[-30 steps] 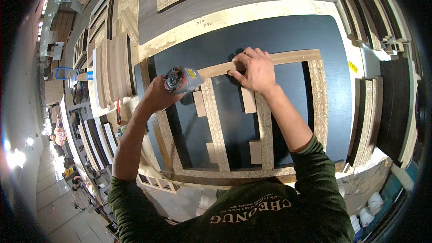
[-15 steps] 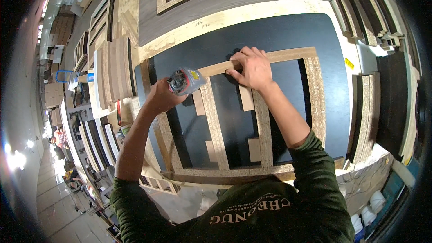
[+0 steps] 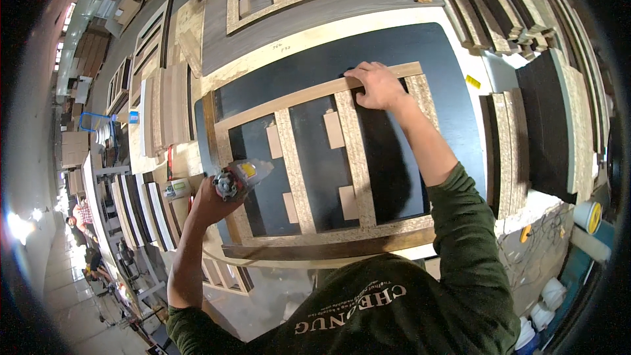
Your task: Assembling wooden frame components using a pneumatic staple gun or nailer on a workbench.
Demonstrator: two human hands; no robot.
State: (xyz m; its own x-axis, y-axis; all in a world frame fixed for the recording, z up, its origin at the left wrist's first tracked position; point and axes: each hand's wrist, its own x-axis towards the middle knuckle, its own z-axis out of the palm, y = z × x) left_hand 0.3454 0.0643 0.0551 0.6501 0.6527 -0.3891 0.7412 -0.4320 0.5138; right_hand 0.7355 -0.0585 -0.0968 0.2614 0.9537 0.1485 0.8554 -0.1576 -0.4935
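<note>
The left hand [image 3: 211, 201] is wrapped around a power tool [image 3: 242, 175], its grip mostly hidden from this overhead angle, and the tool's clear nose angles out over the opening beside the frame's left bar [image 3: 240, 222]. Whether that nose touches anything, I can't tell from above.

Across the way, the right hand [image 3: 380, 87] closes on the far rail [image 3: 286, 99], toward its right end, fingers bent over the outer edge and thumb on the inner side; how hard it squeezes can't be judged.

And the wooden frame [image 3: 355, 165] itself? It lies flat on the dark panel [image 3: 457, 151], squarely in front of the person, with a brown strip [image 3: 332, 248] along its near edge and small pale blocks [image 3: 333, 129] against its crossbars.

Good handling here, I'd judge, means a firm, even hold on the rail so the frame doesn't skid, with the joints flush and the edges lined up. Fingers want to be well away from wherever the nose points; right now they sit well apart from it, which looks sound. The tool would do best upright and square to the wood, its trigger left alone while the nose hangs over open panel: a tilted nose could mark that dark surface.
</note>
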